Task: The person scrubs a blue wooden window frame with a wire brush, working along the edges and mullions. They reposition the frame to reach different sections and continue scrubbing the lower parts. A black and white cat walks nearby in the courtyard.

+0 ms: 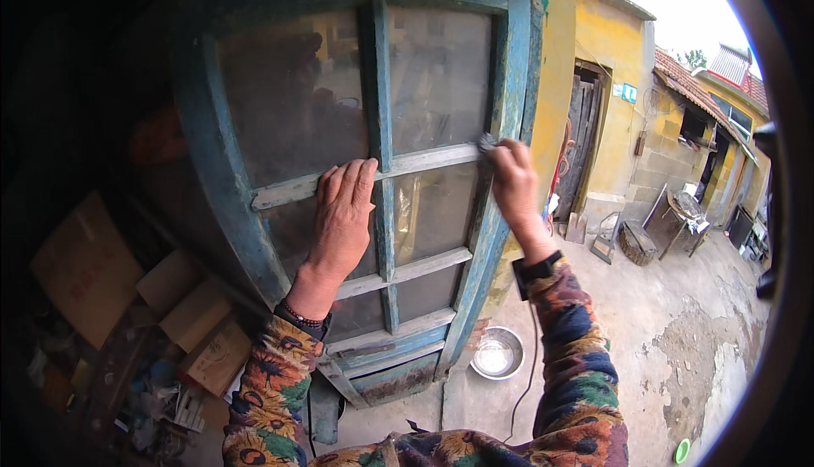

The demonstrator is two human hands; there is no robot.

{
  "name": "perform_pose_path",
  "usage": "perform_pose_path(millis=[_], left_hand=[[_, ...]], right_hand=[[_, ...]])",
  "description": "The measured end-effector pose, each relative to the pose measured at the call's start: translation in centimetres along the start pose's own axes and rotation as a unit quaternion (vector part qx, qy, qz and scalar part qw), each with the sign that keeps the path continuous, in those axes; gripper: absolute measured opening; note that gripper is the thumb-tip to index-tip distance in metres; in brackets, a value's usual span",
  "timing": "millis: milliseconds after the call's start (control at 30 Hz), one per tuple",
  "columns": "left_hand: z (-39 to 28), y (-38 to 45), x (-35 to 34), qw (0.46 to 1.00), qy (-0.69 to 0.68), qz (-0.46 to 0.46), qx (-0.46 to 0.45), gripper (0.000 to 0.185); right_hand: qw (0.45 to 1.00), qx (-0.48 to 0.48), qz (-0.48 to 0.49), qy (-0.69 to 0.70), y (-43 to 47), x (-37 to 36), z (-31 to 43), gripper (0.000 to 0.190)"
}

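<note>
A weathered wooden door [514, 79] with flaking blue paint and several glass panes stands in front of me. My left hand [343, 216] has its fingers hooked over a pale horizontal glazing bar [289, 192], just left of the central upright [381, 85]. At the bar's right end, my right hand [514, 178] pinches a dark grey scrubbing wad [486, 143], possibly steel wool, against the frame. That hand is slightly blurred. Dust or haze dulls the upper right pane [439, 79].
A metal basin [498, 354] stands on the concrete ground beside the door's foot. Cardboard boxes [86, 270] and clutter fill the dark lower left. A cable [526, 384] hangs from my right wrist. Across the yard are a wicker basket [638, 242] and a dustpan [602, 249].
</note>
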State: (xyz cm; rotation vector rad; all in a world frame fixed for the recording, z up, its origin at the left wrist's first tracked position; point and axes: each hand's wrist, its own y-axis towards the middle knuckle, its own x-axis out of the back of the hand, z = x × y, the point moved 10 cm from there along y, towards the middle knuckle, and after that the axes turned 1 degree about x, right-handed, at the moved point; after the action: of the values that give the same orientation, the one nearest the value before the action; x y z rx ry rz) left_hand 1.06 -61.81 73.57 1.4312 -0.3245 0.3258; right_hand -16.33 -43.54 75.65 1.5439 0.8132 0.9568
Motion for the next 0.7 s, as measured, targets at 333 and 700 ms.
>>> perform_pose_path(millis=[333,700], left_hand=[[0.1,-0.1,0.0,1.0,0.001,-0.003,-0.002,0.068],[0.3,-0.3,-0.2,1.0,-0.001,-0.004,0.005,0.065]], right_hand=[[0.962,0.152,0.222,0.044,3.8,-4.3,8.7,0.041],[0.957,0.233,0.062,-0.158,14.4,-0.6,-1.1,0.028]])
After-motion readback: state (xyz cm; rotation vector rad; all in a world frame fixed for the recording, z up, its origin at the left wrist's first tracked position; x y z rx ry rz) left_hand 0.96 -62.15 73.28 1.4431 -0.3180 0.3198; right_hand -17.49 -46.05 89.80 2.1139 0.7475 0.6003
